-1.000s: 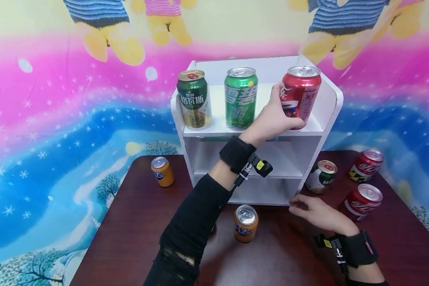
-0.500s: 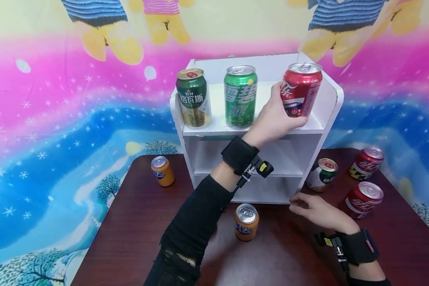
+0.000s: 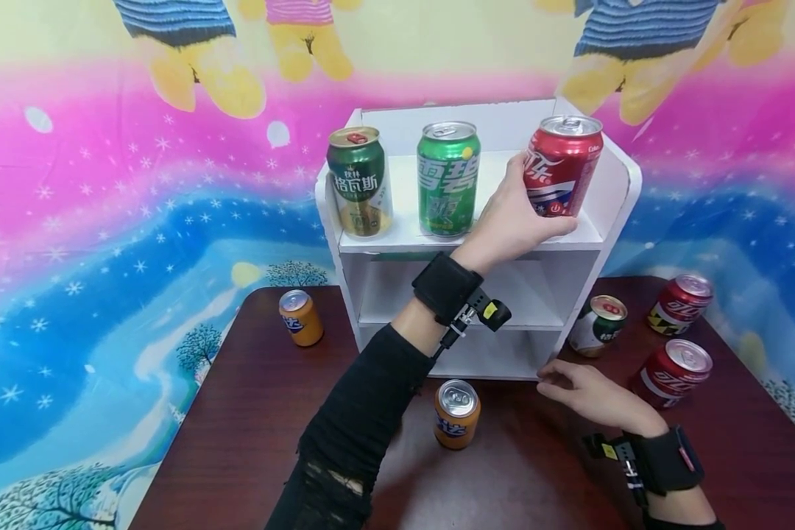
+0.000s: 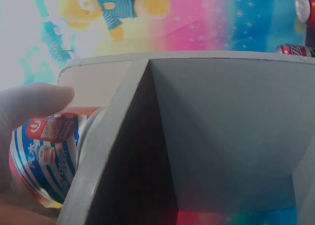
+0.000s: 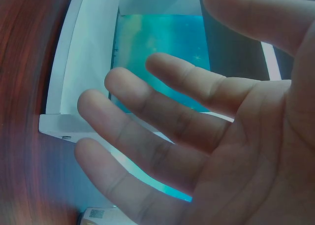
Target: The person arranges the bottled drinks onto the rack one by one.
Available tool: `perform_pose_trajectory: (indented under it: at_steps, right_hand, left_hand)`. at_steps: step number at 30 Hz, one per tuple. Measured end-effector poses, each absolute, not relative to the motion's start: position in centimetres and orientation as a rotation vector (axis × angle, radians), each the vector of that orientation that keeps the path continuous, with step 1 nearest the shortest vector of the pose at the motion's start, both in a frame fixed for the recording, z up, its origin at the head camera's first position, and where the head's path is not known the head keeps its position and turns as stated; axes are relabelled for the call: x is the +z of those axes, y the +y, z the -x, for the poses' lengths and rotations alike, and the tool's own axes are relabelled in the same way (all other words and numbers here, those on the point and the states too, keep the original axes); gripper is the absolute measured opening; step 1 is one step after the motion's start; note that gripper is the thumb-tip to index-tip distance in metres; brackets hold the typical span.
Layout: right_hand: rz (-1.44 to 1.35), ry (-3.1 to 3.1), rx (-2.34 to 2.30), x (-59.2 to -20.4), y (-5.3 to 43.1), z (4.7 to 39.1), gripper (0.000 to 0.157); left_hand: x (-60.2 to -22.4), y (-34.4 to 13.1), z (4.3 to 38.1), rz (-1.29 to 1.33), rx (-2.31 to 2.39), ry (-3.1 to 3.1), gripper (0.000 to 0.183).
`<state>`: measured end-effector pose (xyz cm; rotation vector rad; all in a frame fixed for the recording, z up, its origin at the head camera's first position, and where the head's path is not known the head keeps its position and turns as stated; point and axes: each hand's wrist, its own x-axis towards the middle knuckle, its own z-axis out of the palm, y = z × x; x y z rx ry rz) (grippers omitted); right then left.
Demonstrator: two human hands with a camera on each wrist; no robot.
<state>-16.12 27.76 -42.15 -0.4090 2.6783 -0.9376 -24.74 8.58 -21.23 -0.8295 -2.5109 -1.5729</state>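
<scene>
My left hand [image 3: 518,217] grips a red cola can [image 3: 565,165] at the right end of the white shelf unit's [image 3: 619,184] top shelf. Its thumb lies across the can's lower front, so I cannot tell whether the base touches the shelf. In the left wrist view the can [image 4: 47,153] shows blue and white stripes beside a grey-looking panel. Left of it stand a green Sprite can [image 3: 447,180] and a green and gold can [image 3: 359,184], both upright. My right hand [image 3: 596,394] stays low by the unit's bottom right corner, fingers loosely bent, holding nothing.
Two orange soda cans stand on the dark table: one [image 3: 301,320] left of the unit, another [image 3: 455,427] in front. On the right are a small white and green can [image 3: 595,329] and two red cans, one farther back [image 3: 679,305], one nearer [image 3: 665,379].
My left hand has lifted the red can slightly and turned it, so its white lettering faces more to the front. The right hand and the other cans keep their places.
</scene>
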Motion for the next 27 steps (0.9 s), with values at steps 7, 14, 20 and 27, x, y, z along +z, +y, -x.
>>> perform_pose_trajectory:
  at_steps: [7, 14, 20, 27]
  right_hand:
    - [0.394, 2.67, -0.944, -42.15, 27.73, 16.1, 0.042]
    - [0.396, 2.675, -0.936, -42.27, 27.85, 16.21, 0.041]
    - [0.379, 2.662, -0.956, -42.27, 27.83, 16.22, 0.042]
    - [0.39, 2.674, -0.943, -42.2, 27.77, 16.2, 0.041]
  left_hand:
    - [-21.32, 8.54, 24.84, 0.823, -1.53, -2.575, 0.095]
    - [-21.49, 8.85, 24.89, 0.785, -1.476, -2.561, 0.092]
    - [-21.51, 8.97, 24.89, 0.761, -1.404, -2.549, 0.091]
    - [-21.39, 8.89, 24.91, 0.802, -1.524, -2.531, 0.098]
